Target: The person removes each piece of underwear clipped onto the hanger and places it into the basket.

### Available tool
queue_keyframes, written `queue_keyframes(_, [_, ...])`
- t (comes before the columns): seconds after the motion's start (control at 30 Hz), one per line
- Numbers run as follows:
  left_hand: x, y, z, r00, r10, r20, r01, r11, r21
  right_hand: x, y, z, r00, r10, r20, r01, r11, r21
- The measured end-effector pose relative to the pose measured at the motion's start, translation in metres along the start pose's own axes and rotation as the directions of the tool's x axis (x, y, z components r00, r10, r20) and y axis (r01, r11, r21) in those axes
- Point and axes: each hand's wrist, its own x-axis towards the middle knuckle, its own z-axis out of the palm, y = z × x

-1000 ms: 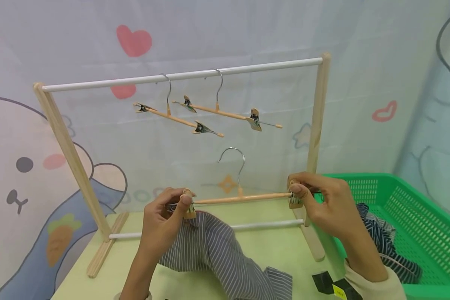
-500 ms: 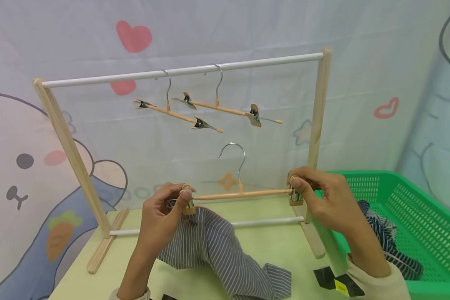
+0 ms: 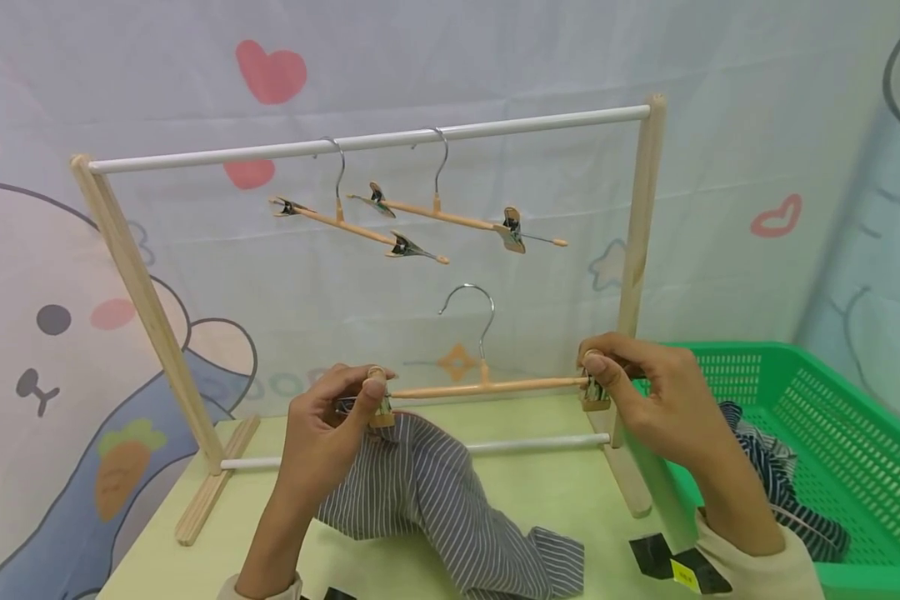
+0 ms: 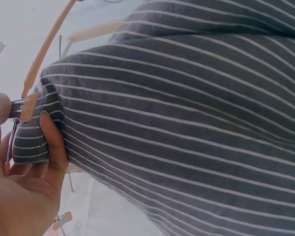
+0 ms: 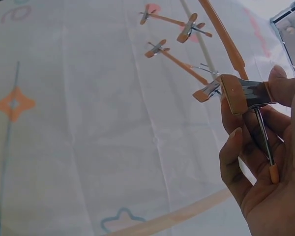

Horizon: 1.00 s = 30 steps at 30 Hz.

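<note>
A clip hanger (image 3: pixel 450 390) with a wooden bar and metal hook is held level above the table by both hands. My left hand (image 3: pixel 326 433) pinches its left clip (image 3: pixel 380 412) between thumb and fingers. A grey garment with white stripes (image 3: pixel 450 508) hangs from that clip and drapes onto the table; the left wrist view shows the cloth's corner (image 4: pixel 32 142) between clip and fingers. My right hand (image 3: pixel 660 404) pinches the right clip (image 5: pixel 234 96), with no cloth in it. The garment's full shape is hidden by its folds.
Behind the hands stands a wooden rack with a white rail (image 3: pixel 270 152); two bare clip hangers (image 3: pixel 345 223) hang from it. A green basket (image 3: pixel 735 354) at right contains dark striped cloth (image 3: pixel 783 492). Black blocks (image 3: pixel 651 556) lie near the right sleeve on the table (image 3: pixel 157 567).
</note>
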Motion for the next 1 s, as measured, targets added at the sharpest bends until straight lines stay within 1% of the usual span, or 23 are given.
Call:
queue_keyframes(0.2, [-0.0005, 0.0006, 0.0011, 1.000, -0.006, -0.016, 0.006, 0.999, -0.035, -0.0007, -0.0003, 0.0000, 1.000, 0.004, -0.005, -0.004, 1.000, 0.004])
queue_keyframes(0.33, [-0.0015, 0.0008, 0.0004, 1.000, -0.016, -0.024, 0.014, 0.998, -0.059, -0.0002, -0.0004, 0.0007, 1.000, -0.009, -0.003, 0.009, 1.000, 0.013])
queue_keyframes(0.53, [-0.0019, 0.0014, -0.0001, 0.999, -0.044, -0.003, 0.043, 0.995, -0.093, 0.0007, 0.0001, -0.0001, 1.000, -0.026, -0.010, 0.027, 0.999, 0.018])
queue_keyframes(0.83, [-0.0004, 0.0019, -0.0020, 0.999, -0.047, 0.010, 0.048, 0.998, -0.038, 0.0016, 0.0002, 0.0019, 0.998, -0.054, -0.022, 0.055, 0.998, 0.042])
queue_keyframes(1.0, [-0.0001, 0.0012, -0.0044, 0.998, -0.055, 0.012, 0.056, 0.998, -0.034, 0.0023, -0.0015, 0.0038, 0.996, -0.078, -0.030, 0.080, 0.995, 0.053])
